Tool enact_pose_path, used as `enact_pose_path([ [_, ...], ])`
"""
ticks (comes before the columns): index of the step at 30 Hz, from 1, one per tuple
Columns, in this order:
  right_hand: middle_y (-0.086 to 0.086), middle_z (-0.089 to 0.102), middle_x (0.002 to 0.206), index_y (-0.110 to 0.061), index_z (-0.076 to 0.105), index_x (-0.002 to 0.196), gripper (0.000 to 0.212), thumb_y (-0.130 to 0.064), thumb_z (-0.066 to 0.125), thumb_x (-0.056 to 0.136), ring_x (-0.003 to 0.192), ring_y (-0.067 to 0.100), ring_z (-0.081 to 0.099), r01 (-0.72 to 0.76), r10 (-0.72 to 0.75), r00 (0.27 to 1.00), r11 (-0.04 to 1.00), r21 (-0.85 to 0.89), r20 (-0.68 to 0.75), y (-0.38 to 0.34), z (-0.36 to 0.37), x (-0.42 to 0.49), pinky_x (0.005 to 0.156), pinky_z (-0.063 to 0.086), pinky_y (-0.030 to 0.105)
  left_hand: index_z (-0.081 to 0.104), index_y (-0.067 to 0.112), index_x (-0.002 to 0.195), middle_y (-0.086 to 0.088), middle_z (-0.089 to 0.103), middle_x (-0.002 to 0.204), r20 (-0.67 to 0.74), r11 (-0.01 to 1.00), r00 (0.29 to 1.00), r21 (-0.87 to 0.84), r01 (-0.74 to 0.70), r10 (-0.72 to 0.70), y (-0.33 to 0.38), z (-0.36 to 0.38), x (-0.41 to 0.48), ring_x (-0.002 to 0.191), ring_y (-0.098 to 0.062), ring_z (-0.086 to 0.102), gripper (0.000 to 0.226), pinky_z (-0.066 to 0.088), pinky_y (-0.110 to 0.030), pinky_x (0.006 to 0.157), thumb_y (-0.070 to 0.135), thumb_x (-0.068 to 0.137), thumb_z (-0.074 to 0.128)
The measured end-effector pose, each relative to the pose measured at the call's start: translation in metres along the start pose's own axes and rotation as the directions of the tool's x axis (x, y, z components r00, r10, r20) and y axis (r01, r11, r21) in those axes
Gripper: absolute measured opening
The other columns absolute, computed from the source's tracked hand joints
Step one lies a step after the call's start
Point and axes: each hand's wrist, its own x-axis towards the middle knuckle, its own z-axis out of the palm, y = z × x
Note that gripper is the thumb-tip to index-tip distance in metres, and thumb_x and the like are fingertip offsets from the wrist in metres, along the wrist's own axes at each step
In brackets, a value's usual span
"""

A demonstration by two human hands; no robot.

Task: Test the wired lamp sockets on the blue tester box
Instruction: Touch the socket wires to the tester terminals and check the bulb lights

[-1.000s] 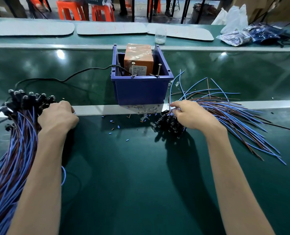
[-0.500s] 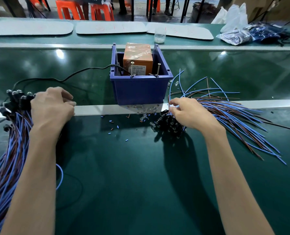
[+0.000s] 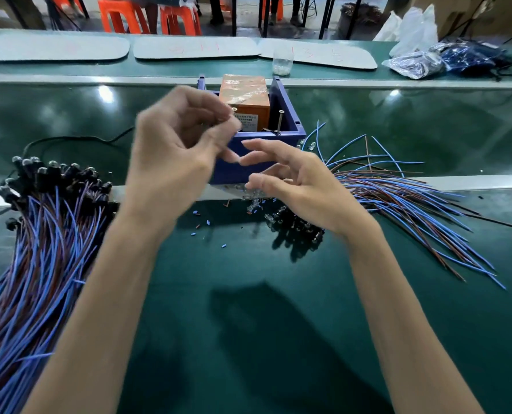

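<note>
Blue tester box (image 3: 278, 135) partly behind left hand (image 3: 171, 153) — orange block (image 3: 244, 97) inside.

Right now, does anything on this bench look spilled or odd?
Small blue and brown offcuts lie scattered on the green bench in front of the blue tester box, with a heap of clear pieces at its foot. They look like loose debris; nothing else stands out.

Blue tester box (image 3: 284, 115) stands upright ahead of you on the table (image 3: 189, 294). It is open-topped, with an orange unit (image 3: 244, 94) inside and two screws (image 3: 279, 122) upright at the front rim. To your left lies a large bundle of wired lamp sockets (image 3: 51, 177), black heads far, blue and brown leads trailing toward you. To your right lies a smaller bundle (image 3: 296, 227), leads fanned rightward.
</note>
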Motion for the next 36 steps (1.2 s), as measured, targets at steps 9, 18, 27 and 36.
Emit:
enact_pose_path([
  [9,0.017,0.065,0.09,0.012,0.06,0.1,0.013,0.013,0.05,0.091,0.081,0.015,0.065,0.089,-0.078,0.995,0.974,0.207,-0.056,0.0,0.007,0.001,0.073,0.051,0.022,0.057,0.012,0.108,0.002,0.07,0.101,0.252,0.953,0.967,-0.299,0.055,0.023,-0.002,0.035,-0.013,0.073,-0.007,0.067,0.024,0.057,-0.025,0.072,-0.003,0.09,0.059],
  [18,-0.001,0.072,0.09,-0.012,0.063,0.097,0.017,-0.003,0.05,0.098,0.085,0.011,0.067,0.076,-0.015,0.921,0.987,0.143,-0.389,0.004,-0.009,0.004,0.08,0.053,0.025,0.068,0.011,0.094,-0.005,0.075,0.098,0.454,0.857,0.831,-0.235,0.459,-0.321,-0.012,0.028,-0.004,0.084,-0.019,0.073,0.035,0.054,-0.02,0.068,0.037,0.097,0.045],
  [27,-0.004,0.072,0.077,-0.012,0.057,0.103,0.019,-0.014,0.038,0.103,0.086,0.019,0.07,0.239,-0.054,0.907,0.882,0.405,-0.418,-0.006,-0.037,-0.007,0.086,0.052,0.034,0.045,-0.001,0.122,-0.021,0.065,0.111,0.281,0.156,0.603,-0.807,0.57,-0.747,-0.036,0.042,0.002,0.099,-0.029,0.066,0.059,0.052,-0.036,0.084,0.051,0.101,0.025],
  [36,0.0,0.019,0.06,-0.01,0.066,0.084,0.026,-0.016,0.047,0.1,0.052,0.011,0.014,0.134,0.039,0.94,0.873,0.469,-0.34,-0.009,-0.034,-0.007,0.044,0.018,0.018,0.04,0.017,0.068,0.006,0.024,0.047,-0.048,0.34,0.673,-0.888,0.31,-0.738,-0.036,0.031,0.003,0.034,-0.009,0.017,0.059,0.016,-0.017,0.034,0.06,0.099,0.015],
])
